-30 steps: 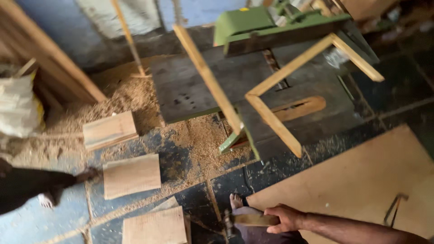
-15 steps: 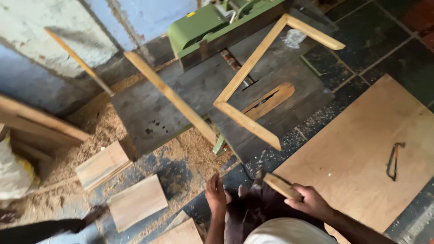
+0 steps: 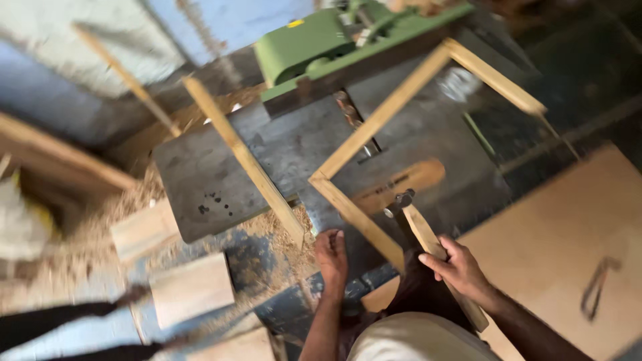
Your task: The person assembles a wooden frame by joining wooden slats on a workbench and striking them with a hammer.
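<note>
Gripping the hammer [image 3: 428,247] by its wooden handle, our right hand [image 3: 458,267] is wrapped tight around it, the metal head poised up close to the wooden frame [image 3: 374,127]. Our left hand [image 3: 332,257] is down flat, fingers spread loosely, holding nothing; whether it presses on the near edge of the metal table [image 3: 221,174] or just on the sawdust [image 3: 274,247] beside it, we cannot tell through the blur.

Everything lies around that frame now. It sits open on the table, its near corner joint pointing toward us, one rail running away to the far corner, another coming back toward our knees. Just left of the frame a loose wooden strip [image 3: 241,157] lies slanted across the table. Beyond the frame stands the green machine [image 3: 314,47]. Right of the frame, down on the floor, we have a large flat board [image 3: 568,234]. Left of the frame and lower, a couple of short wooden blocks [image 3: 190,287] rest among the shavings.

We'd call this the lining-up step: hammer raised short, head hovering by the frame's near rail. Next we'd need a steadying left hand on the frame itself, and a square, controlled strike right at that corner joint.
</note>
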